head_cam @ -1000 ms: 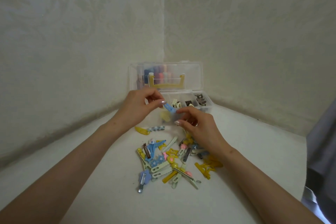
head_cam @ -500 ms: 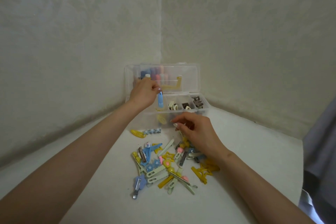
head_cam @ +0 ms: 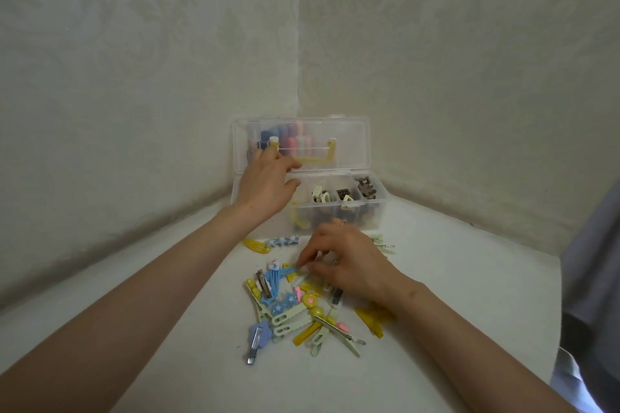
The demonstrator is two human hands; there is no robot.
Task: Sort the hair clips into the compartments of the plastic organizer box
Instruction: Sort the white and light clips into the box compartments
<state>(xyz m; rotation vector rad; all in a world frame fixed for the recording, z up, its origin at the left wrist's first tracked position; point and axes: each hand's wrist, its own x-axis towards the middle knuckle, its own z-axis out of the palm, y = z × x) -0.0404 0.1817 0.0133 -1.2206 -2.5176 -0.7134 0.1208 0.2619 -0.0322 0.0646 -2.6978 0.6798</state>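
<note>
Clear plastic box stands open in the corner. I see the left hand over its left compartment, fingers loose, nothing visible in them. The right hand sits on the far edge of the clips, fingertips curled onto them. Pinching one? I can't tell.

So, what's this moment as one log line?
left hand: above organizer box, left end, no clip visible | right hand: touching hair clips pile | lid: open

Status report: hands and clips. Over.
Left hand open over left compartment of organizer box. Right hand on hair clip pile, grip unclear. Lid up, nothing blocking.
</note>
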